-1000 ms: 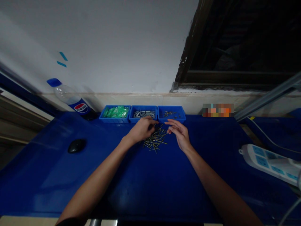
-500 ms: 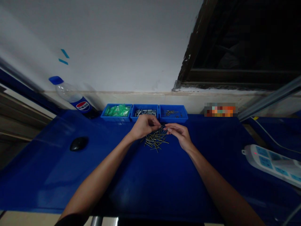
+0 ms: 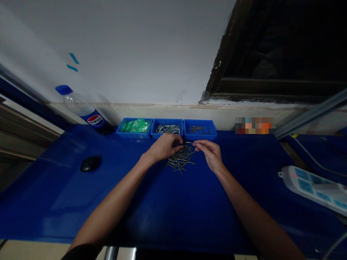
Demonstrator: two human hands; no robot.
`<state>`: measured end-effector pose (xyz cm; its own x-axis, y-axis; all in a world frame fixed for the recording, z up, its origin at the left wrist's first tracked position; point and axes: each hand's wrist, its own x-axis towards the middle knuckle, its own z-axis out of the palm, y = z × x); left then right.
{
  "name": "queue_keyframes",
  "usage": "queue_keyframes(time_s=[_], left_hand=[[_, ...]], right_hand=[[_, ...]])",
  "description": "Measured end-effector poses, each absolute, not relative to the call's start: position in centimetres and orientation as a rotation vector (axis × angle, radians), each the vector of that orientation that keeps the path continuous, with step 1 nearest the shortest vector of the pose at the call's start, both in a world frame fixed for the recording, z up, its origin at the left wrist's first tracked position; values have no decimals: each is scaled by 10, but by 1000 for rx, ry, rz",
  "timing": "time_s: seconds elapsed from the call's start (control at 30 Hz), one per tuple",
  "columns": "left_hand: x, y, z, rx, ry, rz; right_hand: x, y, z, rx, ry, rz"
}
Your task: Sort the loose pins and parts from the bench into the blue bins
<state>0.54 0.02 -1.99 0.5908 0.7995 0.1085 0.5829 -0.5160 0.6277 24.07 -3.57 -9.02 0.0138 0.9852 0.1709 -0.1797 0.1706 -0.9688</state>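
Observation:
A loose pile of thin metal pins (image 3: 181, 159) lies on the blue table (image 3: 173, 209), just in front of three small blue bins. My left hand (image 3: 164, 147) is curled over the pile's far left edge, its fingertips pinched on something small that I cannot make out. My right hand (image 3: 210, 153) is at the pile's far right, thumb and forefinger pinched on a single pin (image 3: 189, 142) that points left toward my left hand. The two sets of fingertips are a short way apart.
Against the wall stand a bin of green bags (image 3: 135, 127), a bin of grey metal pieces (image 3: 167, 129) and a bin with a few pins (image 3: 200, 130). A Pepsi bottle (image 3: 84, 111) lies at the left, a black mouse (image 3: 90, 163) nearer me, a power strip (image 3: 316, 187) at the right.
My right hand has gone from loosely spread fingers to a pinch and lifted one pin off the pile. My left hand stays curled at the pile's edge.

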Motion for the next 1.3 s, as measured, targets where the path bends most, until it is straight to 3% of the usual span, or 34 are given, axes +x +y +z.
queue_keyframes(time_s=[0.47, 0.87, 1.17, 1.3], left_hand=[[-9, -10, -2, 2352, 1280, -187], [-10, -3, -14, 2384, 1297, 20], [-1, 1, -5, 2043, 1082, 707], [4, 1, -4, 1828, 984, 799]], right_hand=[[238, -38, -81, -926, -1133, 1166], [238, -37, -81, -929, -1129, 1182], [240, -36, -86, -934, -1201, 1191], [240, -38, -84, -923, -1335, 1253]])
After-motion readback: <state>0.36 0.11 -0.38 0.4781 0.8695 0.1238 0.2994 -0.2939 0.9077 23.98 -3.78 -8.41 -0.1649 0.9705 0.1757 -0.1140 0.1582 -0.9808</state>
